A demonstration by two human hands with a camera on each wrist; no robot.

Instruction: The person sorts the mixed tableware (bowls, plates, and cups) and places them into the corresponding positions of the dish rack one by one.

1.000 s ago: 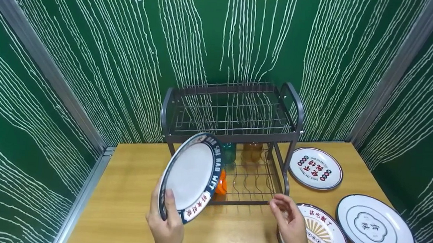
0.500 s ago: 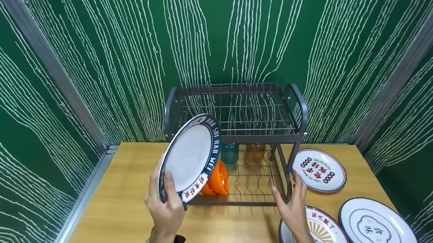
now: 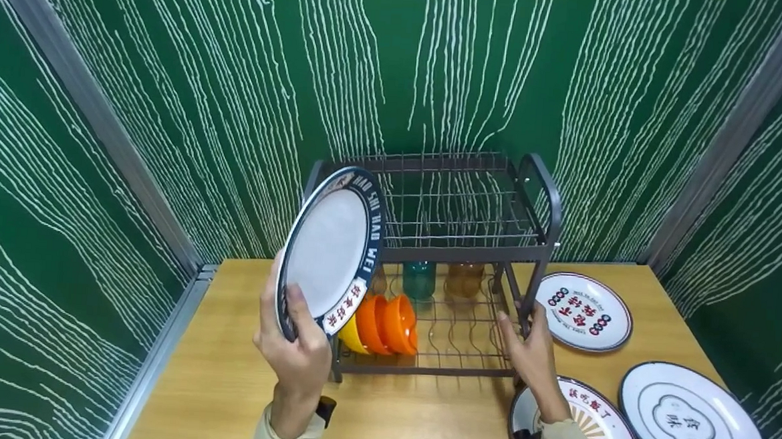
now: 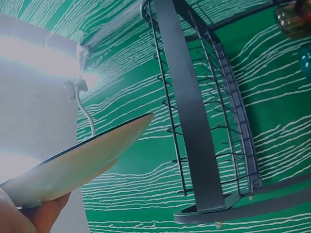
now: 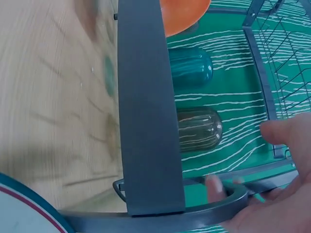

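Observation:
My left hand grips a white plate with a dark blue lettered rim, thumb on its face and fingers behind. Held steeply tilted, the plate overlaps the front left of a dark two-tier dish rack in the head view. From the left wrist, the plate's pale underside shows beside the rack's upper tier. My right hand holds the rack's right front post, thumb on the inner side and fingers round the outside. In the right wrist view, fingertips show past the frame.
Orange bowls and a yellow bowl stand in the lower tier. Behind them are a teal glass and an amber glass. Three plates lie right: one small, one sunburst-patterned, one large.
My left hand has raised the plate up and slightly left, uncovering the orange and yellow bowls. My right hand has moved from above the sunburst plate to the rack's right post and taken hold.

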